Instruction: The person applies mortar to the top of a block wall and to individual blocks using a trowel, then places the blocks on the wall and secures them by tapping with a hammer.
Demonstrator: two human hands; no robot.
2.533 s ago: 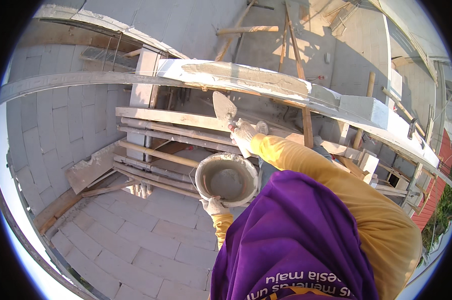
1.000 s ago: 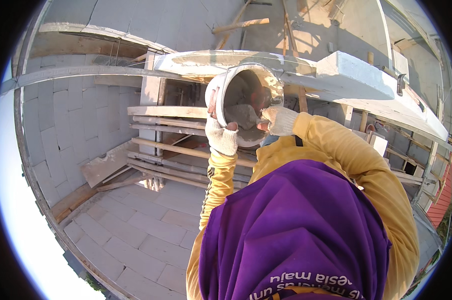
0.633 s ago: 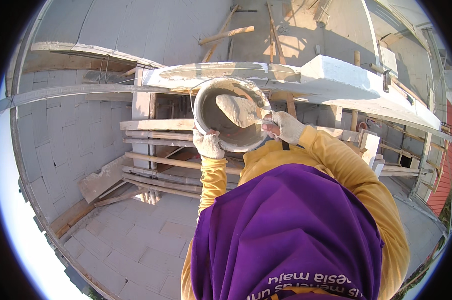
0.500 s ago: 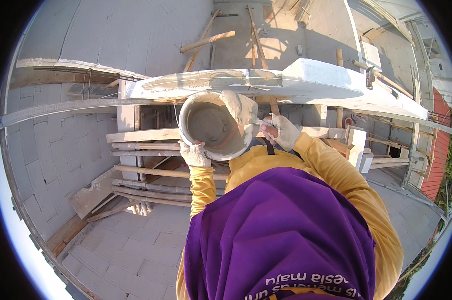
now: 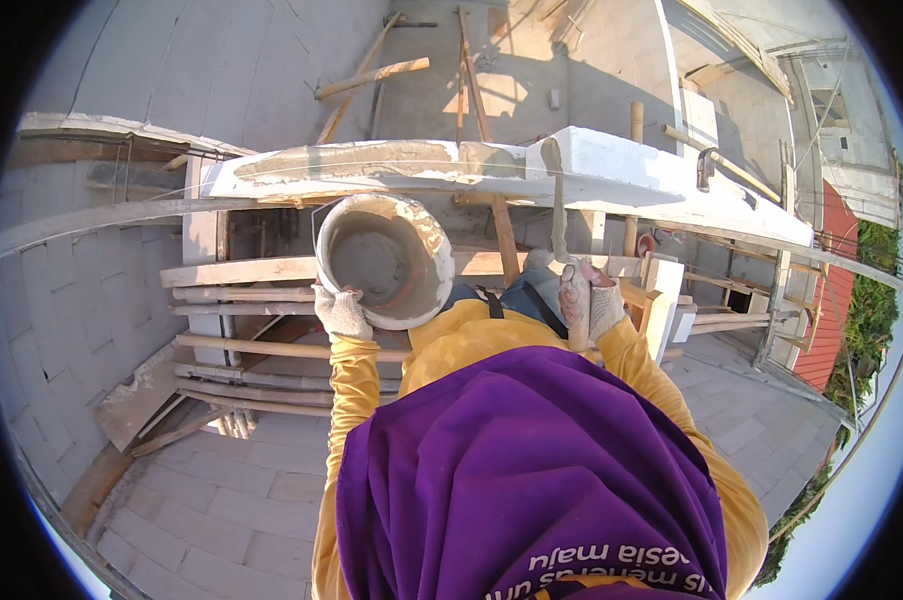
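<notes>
My gloved left hand (image 5: 342, 313) is closed on the near-left side of a bucket (image 5: 434, 262), which is tilted and holds grey mortar (image 5: 369, 265). In my gloved right hand (image 5: 593, 300) is a trowel (image 5: 558, 215), gripped by its handle. The mortar-smeared blade points away from me and looks narrow, seen nearly edge-on. Its tip overlaps the white block wall (image 5: 636, 160) in the picture; I cannot tell if it touches. A bed of wet mortar (image 5: 371, 160) lies along the left part of the wall's top.
Wooden beams and bamboo poles (image 5: 256, 345) run below the wall on the left. A taut string (image 5: 301, 165) follows the wall top. A clamp-like metal piece (image 5: 706, 168) sits on its right part. A block-paved surface (image 5: 221, 490) lies far below.
My right hand has drawn the trowel away from the bucket rim, rightward and nearer me, and turned its blade upright in the picture. The whole view has shifted, so the bucket appears further left.
</notes>
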